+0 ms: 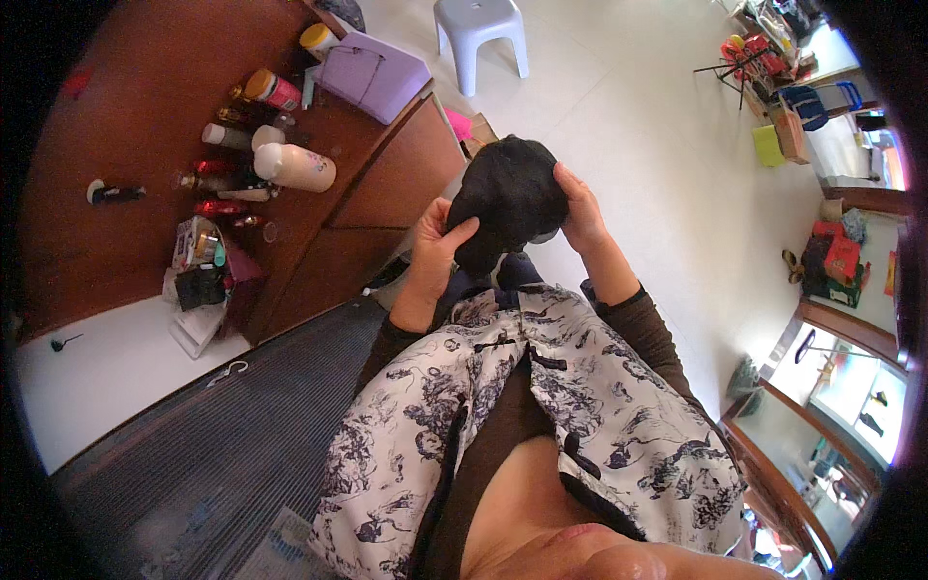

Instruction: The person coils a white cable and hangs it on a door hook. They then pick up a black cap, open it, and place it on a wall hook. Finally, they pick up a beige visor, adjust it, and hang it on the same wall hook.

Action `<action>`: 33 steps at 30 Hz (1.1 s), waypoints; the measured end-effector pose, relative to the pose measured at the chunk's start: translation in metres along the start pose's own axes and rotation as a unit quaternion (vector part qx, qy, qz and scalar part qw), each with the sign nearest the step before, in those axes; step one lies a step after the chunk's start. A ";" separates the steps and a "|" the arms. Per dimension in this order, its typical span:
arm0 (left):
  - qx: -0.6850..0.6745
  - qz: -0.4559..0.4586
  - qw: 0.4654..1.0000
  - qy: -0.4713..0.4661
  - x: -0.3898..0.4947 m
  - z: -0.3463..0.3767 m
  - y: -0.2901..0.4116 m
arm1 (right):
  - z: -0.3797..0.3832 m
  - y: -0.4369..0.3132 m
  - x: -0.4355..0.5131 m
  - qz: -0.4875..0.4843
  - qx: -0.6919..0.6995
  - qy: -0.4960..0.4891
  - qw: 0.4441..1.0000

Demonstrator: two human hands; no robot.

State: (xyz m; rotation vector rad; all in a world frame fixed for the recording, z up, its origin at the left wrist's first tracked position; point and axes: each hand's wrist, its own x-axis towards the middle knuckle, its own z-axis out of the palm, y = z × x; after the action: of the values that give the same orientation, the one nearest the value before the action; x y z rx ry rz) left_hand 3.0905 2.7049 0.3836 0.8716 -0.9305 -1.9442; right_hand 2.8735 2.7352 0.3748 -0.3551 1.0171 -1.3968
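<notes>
A crumpled black fabric item [507,192] is held up in front of my body between both hands; its exact kind cannot be told. My left hand [437,243] grips its lower left side, with the thumb lying on top of the cloth. On the upper right edge, my right hand [581,206] pinches the cloth between thumb and fingers. The underside of the cloth and some fingertips are hidden. Below it show dark shoes or trouser legs and my patterned white vest [623,391].
Left stands a brown wooden cabinet [384,196] bearing a pink bottle [297,167], jars and a lilac box [373,76]. A pale plastic stool [481,36] is beyond it. Boxes and bags line the floor at right, near a red box [841,257] and mirrors.
</notes>
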 end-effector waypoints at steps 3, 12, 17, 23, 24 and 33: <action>-0.066 0.015 0.997 -0.021 0.002 0.004 0.004 | -0.005 -0.011 -0.005 0.016 0.058 0.017 0.998; 0.003 0.003 0.996 -0.089 0.007 0.017 0.036 | -0.002 -0.016 -0.028 -0.070 0.055 -0.033 0.995; -0.116 -0.251 0.955 -0.105 0.010 0.014 0.047 | 0.000 -0.013 -0.040 -0.085 -0.067 -0.068 0.992; 0.047 -0.074 0.996 -0.030 0.018 0.020 0.037 | -0.008 -0.015 -0.041 -0.046 -0.036 -0.038 0.998; 0.126 -0.057 0.990 -0.012 0.020 0.020 0.039 | -0.009 -0.017 -0.041 -0.040 -0.023 -0.040 0.998; 0.019 -0.099 0.994 0.029 0.014 0.039 0.060 | 0.004 -0.025 -0.045 -0.027 0.076 -0.048 0.996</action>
State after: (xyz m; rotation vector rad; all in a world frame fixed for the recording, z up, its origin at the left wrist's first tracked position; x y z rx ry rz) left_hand 3.0732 2.6792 0.4500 1.0722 -0.8783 -2.0618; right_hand 2.8669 2.7704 0.4126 -0.3368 0.8224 -1.4825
